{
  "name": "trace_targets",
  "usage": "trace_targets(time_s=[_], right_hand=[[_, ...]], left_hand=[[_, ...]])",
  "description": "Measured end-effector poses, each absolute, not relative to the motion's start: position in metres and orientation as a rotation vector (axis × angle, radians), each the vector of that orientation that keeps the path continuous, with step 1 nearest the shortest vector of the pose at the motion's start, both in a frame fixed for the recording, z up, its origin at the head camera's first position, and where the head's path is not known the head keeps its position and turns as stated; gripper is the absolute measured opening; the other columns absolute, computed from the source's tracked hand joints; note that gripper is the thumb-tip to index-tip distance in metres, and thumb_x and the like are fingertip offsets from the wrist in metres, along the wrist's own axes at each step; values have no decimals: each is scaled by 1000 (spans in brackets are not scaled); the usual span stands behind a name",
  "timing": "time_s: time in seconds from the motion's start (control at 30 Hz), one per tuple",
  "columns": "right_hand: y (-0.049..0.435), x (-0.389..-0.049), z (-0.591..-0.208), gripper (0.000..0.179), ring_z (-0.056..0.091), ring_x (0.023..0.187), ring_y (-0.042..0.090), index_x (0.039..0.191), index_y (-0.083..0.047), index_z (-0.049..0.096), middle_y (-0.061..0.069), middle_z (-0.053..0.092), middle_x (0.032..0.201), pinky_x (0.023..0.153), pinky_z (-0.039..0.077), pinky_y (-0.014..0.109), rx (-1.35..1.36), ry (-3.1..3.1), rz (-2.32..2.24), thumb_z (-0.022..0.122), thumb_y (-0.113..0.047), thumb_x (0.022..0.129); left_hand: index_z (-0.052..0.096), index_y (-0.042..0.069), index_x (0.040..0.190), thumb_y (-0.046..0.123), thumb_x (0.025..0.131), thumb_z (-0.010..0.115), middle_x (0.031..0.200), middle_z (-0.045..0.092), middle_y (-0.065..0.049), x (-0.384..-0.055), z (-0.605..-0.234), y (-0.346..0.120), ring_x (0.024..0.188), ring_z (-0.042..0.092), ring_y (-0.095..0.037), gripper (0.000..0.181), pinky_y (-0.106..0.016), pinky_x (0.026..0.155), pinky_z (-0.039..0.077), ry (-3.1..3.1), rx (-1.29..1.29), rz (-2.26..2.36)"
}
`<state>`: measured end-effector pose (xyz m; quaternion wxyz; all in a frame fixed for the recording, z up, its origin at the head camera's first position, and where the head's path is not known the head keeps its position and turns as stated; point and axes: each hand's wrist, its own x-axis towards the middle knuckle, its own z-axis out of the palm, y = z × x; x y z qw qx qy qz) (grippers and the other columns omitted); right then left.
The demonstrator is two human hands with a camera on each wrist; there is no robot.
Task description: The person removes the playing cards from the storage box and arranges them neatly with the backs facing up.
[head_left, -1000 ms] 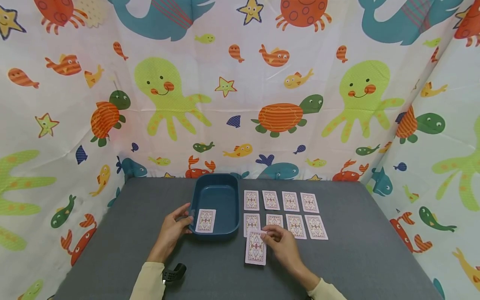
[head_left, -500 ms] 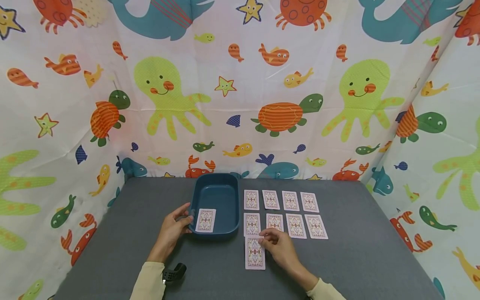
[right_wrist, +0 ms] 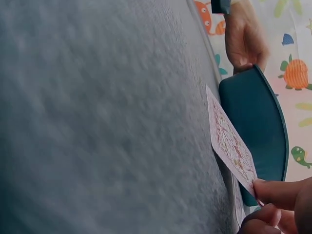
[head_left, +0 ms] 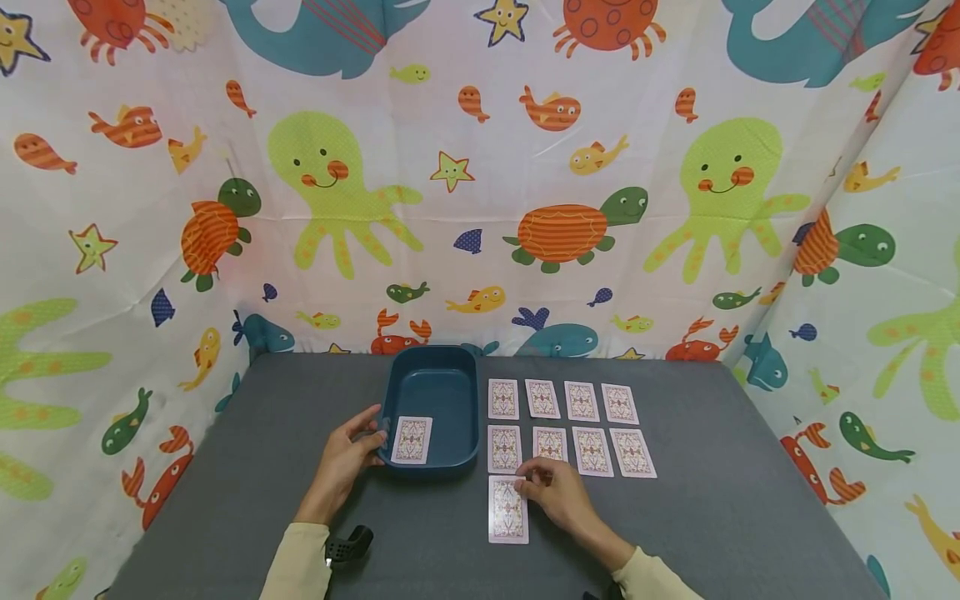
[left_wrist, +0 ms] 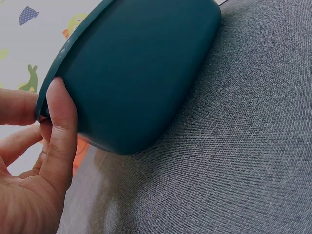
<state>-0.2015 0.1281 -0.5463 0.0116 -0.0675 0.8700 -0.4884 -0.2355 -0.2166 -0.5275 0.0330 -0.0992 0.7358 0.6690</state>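
Note:
My left hand [head_left: 345, 457] holds the near left side of a dark teal plastic tub [head_left: 444, 408]. In the left wrist view, the thumb presses the tub's outer wall [left_wrist: 131, 78] with the fingers over its rim. One patterned playing card [head_left: 412, 441] lies back-up in the tub's near left corner. My right hand [head_left: 562, 498] pinches a patterned playing card [head_left: 506, 512] by its far right corner, just in front of the nearer card row. The right wrist view shows this card [right_wrist: 229, 139] tilted close over the grey cloth, its pinched corner between thumb and fingers.
Right of the tub, two rows of playing cards lie back-up: a far row [head_left: 582, 402] and a nearer row [head_left: 592, 452]. They lie on a grey cloth-covered table [head_left: 720, 517]. A curtain [head_left: 480, 242] printed with sea animals hangs behind and at both sides.
My right hand has drawn its card toward me and slightly left, so it no longer overlaps the leftmost card of the nearer row. My left hand and the tub have stayed put.

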Motion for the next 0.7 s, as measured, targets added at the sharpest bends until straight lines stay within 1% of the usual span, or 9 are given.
trace_targets(time_s=[0.1, 0.2, 0.47, 0.7], right_hand=[[128, -205, -546, 9, 38, 52, 2, 81, -18, 73, -5, 42, 58, 51, 32, 19, -231, 2752, -1442, 79, -13, 78], [128, -207, -546, 8, 38, 51, 3, 80, -18, 73, -6, 42, 56, 51, 32, 20, -238, 2765, -1400, 79, -12, 78], [128, -210, -546, 7, 42, 53, 4, 80, -17, 73, -7, 45, 58, 52, 34, 21, -240, 2786, -1365, 78, -13, 78], [126, -211, -545, 8, 40, 52, 4, 83, -15, 73, -6, 45, 59, 50, 32, 21, -212, 2775, -1369, 79, -13, 78]], left_hand=[[48, 20, 145, 9, 94, 61, 129, 42, -14, -236, -527, -217, 86, 56, -22, 53, -28, 65, 55, 2263, -305, 2059], [48, 20, 145, 10, 95, 61, 129, 42, -14, -236, -527, -217, 87, 57, -22, 53, -28, 65, 55, 2261, -304, 2054], [48, 19, 145, 9, 94, 61, 129, 42, -13, -236, -528, -217, 87, 56, -21, 53, -28, 65, 54, 2255, -300, 2063], [47, 19, 146, 8, 95, 60, 128, 43, -14, -236, -528, -217, 87, 56, -21, 54, -28, 65, 55, 2256, -284, 2068]])
